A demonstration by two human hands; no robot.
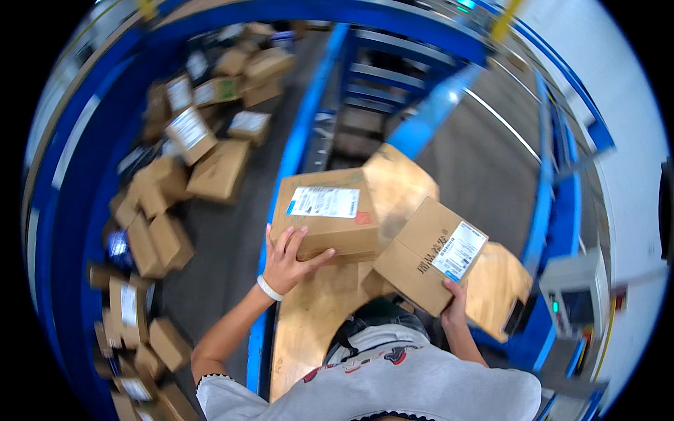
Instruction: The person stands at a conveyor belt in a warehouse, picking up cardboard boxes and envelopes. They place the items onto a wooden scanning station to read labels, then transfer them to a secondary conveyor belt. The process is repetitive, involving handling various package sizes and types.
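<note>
My left hand (289, 265), with a white band at the wrist, grips the near left corner of a brown cardboard box (337, 231). Its fingers are on the label side and the thumb runs along the near face. A white label and a red mark show on that box. In my right hand (455, 302) is a second cardboard box (414, 245), tilted and held at its near right edge, with dark print and a white label. Most of the right fingers are hidden beneath it. Both boxes are over a wooden work board (309, 323); whether they touch it I cannot tell.
On the left, a dark conveyor belt (217, 266) carries many loose parcels (221, 168) inside blue side walls. Another dark belt (470, 140) runs at the far right, past a blue rail (428, 116). A grey control box (579, 295) stands to my right.
</note>
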